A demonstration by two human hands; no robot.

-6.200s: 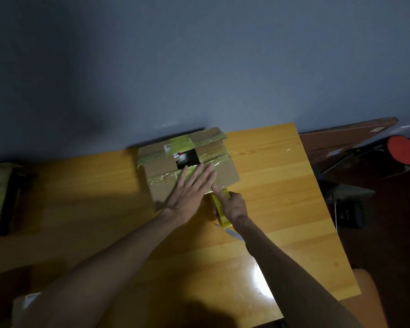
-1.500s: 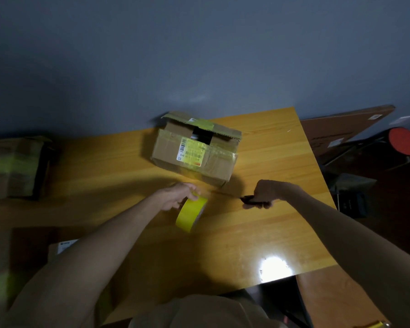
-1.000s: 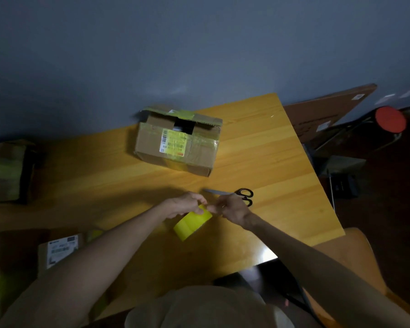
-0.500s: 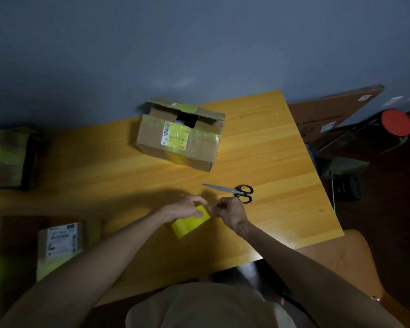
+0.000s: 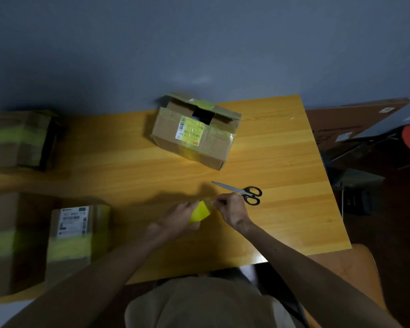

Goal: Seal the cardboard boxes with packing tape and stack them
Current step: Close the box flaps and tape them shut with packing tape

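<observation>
1 tape roll (image 5: 200, 213): left hand (image 5: 177, 220) grips, right hand (image 5: 230, 208) pinches.

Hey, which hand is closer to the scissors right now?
Right. The right hand is beside the scissors, just nearer the person than the handles; the left hand grips the yellow tape roll farther left.

Box (image 5: 194, 133): no longer under my palm, turned label-side toward me, set further back | Scissors (image 5: 242, 192): out of my right hand (image 5: 230, 208), laid flat just beside it | Right hand: moved onto tape roll (image 5: 200, 211), pinching its loose end | Left hand (image 5: 175, 217): off box, gripping roll.
</observation>
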